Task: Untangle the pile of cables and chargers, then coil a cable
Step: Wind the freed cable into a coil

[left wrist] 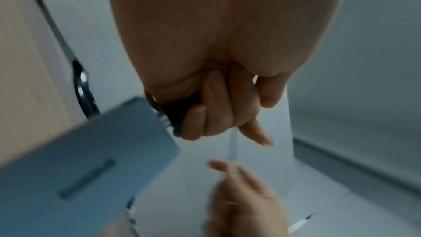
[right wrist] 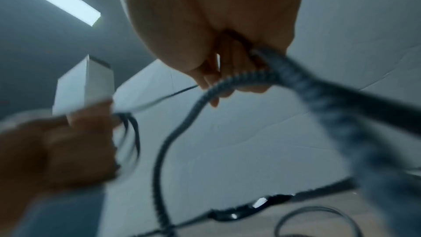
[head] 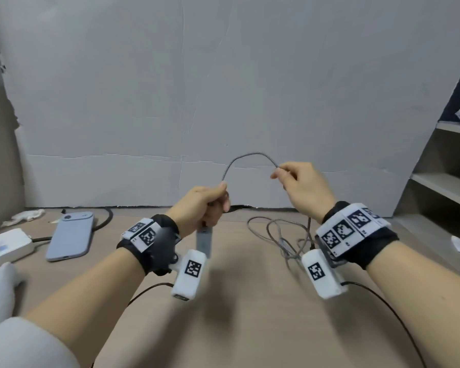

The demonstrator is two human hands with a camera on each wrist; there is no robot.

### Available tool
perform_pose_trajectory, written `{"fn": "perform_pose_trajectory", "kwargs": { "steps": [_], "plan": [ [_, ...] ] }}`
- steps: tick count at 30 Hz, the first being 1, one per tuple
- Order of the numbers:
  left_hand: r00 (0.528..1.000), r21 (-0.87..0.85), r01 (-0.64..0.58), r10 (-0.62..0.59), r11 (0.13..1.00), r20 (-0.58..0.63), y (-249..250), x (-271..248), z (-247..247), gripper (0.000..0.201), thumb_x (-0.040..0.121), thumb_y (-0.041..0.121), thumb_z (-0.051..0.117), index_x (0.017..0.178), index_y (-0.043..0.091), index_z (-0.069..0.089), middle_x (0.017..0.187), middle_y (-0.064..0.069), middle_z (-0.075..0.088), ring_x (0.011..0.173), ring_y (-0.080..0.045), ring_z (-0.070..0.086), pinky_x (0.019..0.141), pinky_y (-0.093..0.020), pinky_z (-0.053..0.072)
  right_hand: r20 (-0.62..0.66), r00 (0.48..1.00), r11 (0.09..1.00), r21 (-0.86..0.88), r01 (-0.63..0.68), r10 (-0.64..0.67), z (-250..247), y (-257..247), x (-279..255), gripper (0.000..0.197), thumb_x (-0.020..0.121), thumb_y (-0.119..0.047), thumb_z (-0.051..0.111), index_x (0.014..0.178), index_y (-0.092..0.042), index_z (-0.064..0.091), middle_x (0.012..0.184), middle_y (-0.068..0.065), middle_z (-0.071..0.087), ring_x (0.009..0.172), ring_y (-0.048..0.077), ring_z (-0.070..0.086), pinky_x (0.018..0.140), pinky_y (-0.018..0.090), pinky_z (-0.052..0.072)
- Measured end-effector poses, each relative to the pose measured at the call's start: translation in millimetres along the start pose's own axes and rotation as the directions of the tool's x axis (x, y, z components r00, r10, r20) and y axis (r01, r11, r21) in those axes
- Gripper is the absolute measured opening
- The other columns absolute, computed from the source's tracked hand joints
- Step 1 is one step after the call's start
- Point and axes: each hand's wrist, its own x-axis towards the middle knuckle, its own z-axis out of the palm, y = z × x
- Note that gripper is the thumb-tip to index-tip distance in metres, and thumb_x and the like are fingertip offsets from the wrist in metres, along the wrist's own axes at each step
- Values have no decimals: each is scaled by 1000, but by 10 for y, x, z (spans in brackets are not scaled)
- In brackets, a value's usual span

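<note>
Bare forearms, each with a black wrist band carrying white blocks printed with black square markers; a white camera unit under each wrist trails a thin black cable.

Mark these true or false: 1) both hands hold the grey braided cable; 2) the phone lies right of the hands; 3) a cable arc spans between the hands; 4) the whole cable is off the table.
1) True: left hand and right hand grip the grey braided cable.
2) False: the phone lies to their left.
3) True.
4) False: loose loops rest on the table.
</note>
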Motion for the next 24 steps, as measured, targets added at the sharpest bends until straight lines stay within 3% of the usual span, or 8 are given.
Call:
{"fn": "perform_pose_trajectory", "kwargs": {
  "steps": [4, 8, 10, 13, 16, 18, 20, 24],
  "plan": [
    [977, -307, -98, 150, 947, 152, 289, -8, 237, 48, 104, 38, 37, 101, 0, 67, 54, 5, 20, 52, -13, 16, 53, -26, 21, 381, 915, 957, -289, -21, 135, 338, 28, -43, 27, 105, -21, 46, 107, -12, 72, 90, 4, 68, 86, 25, 62, 72, 31, 43],
    [989, -348, -104, 133, 932, 60, 428, 37, 313, 59, 102, 51, 42, 128, 0, 55, 74, -3, 56, 59, -13, 32, 64, -27, 29, 623, 782, 920, -325, 219, 34, 437, -165, -384, 23, 102, -15, 43, 86, -22, 58, 81, -6, 54, 75, 19, 52, 62, 27, 39],
    [994, -247, -99, 106, 964, 12, 366, 83, 323, 68, 90, 63, 44, 128, 7, 50, 91, -6, 68, 62, -12, 40, 66, -28, 32, 647, 760, 889, -317, 330, -52, 377, -218, -455, 19, 102, -18, 47, 87, -21, 59, 78, -7, 53, 77, 23, 51, 65, 28, 36],
    [995, 115, -102, 100, 988, 27, 148, 122, 343, 74, 80, 82, 36, 121, 23, 55, 102, -2, 73, 72, -14, 45, 73, -32, 37, 637, 759, 861, -305, 408, -134, 227, -240, -424, 24, 101, -22, 49, 111, -19, 70, 101, 1, 70, 94, 24, 61, 76, 27, 41],
    [990, 290, -57, 16, 955, 140, -15, 78, 441, 66, 74, 93, 28, 87, 37, 60, 93, 3, 66, 84, -13, 55, 93, -42, 45, 628, 740, 846, -237, 478, -242, 166, -294, -399, 21, 93, -17, 50, 94, -16, 71, 95, 3, 67, 85, 25, 61, 78, 41, 53],
    [981, 318, -62, -1, 946, 196, -32, 39, 533, 62, 78, 88, 18, 69, 43, 60, 70, 15, 59, 67, -6, 53, 79, -33, 43, 630, 740, 848, -237, 474, -237, 120, -310, -377, 23, 91, -17, 49, 95, -19, 71, 94, -2, 69, 84, 20, 62, 78, 42, 54],
    [969, 369, -85, -10, 926, 248, -23, 24, 577, 69, 82, 85, 10, 61, 40, 58, 60, 9, 44, 59, -14, 37, 68, -33, 31, 595, 773, 872, -236, 429, -220, 15, -282, -336, 20, 91, -16, 52, 91, -25, 70, 85, -11, 68, 80, 11, 62, 77, 34, 54],
    [979, 589, -102, -24, 802, 203, -16, 13, 440, 55, 98, 64, 44, 83, 20, 73, 61, 3, 39, 51, -10, 38, 55, -22, 34, 435, 883, 892, -310, 329, -175, -235, -125, -226, 15, 93, -17, 60, 102, -25, 70, 71, -14, 55, 69, 2, 49, 71, 27, 41]
  ]
}}
